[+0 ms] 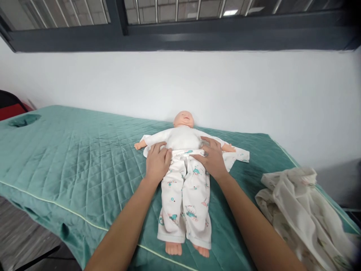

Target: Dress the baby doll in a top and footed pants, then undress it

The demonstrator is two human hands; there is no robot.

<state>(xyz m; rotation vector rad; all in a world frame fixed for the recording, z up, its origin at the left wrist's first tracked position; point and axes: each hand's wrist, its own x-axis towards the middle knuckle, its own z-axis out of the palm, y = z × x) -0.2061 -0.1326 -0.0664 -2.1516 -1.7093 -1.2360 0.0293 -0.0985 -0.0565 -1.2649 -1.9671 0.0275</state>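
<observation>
A baby doll (184, 119) lies on its back in the middle of the head view, its bare feet towards me and its arms spread. It wears a white long-sleeved top (183, 138) and white printed trousers (194, 203). My left hand (158, 162) is closed at the left side of the waistband, thumb near the fingers. At the right side, my right hand (211, 156) grips the waistband, its thumb along the front edge and its fingers against the doll's side. Part of a printed garment (241, 155) is spread beneath the doll's torso and arms.
The doll is on a green quilted bed cover (84, 162) with a face hole (25, 120) at the far left. A crumpled white cloth (299, 207) lies at the right edge. Behind are a white wall (113, 82) and a dark window frame (183, 37).
</observation>
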